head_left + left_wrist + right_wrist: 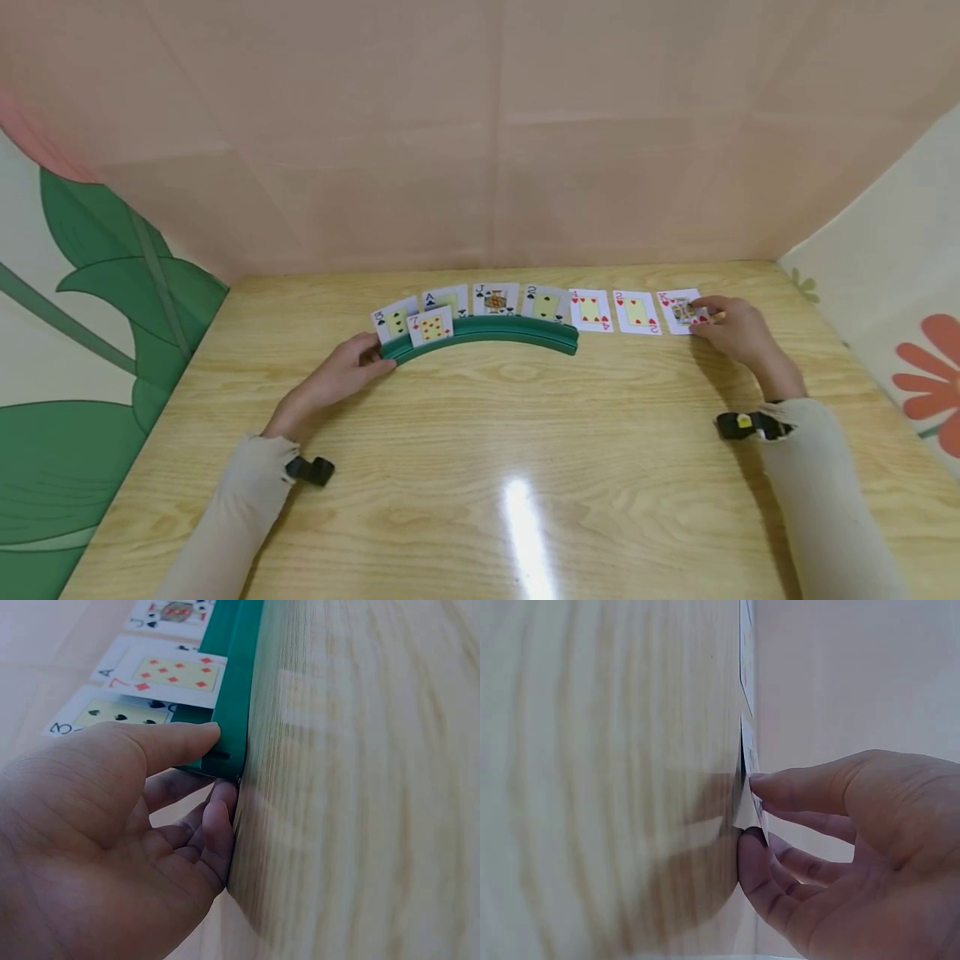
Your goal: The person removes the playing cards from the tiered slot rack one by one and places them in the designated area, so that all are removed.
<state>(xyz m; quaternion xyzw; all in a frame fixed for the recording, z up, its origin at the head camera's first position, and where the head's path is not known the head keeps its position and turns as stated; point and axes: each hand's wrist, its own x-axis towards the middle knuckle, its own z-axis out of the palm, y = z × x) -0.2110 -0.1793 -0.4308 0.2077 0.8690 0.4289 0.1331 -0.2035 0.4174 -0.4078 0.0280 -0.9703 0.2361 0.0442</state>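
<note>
My left hand grips the left end of a curved green card holder, thumb on its front. Standing in the holder's back row are the three of spades, a black ace, the jack of spades and a black two. The seven of diamonds leans in front, overlapping the three and the ace. My right hand pinches the right edge of the king of hearts. In the right wrist view this card tilts up off the table, fingertip under its raised edge.
Right of the holder, the four of hearts and two of hearts lie face up in a row with the king. The wooden table meets a pinkish cloth backdrop behind. Patterned panels flank both sides.
</note>
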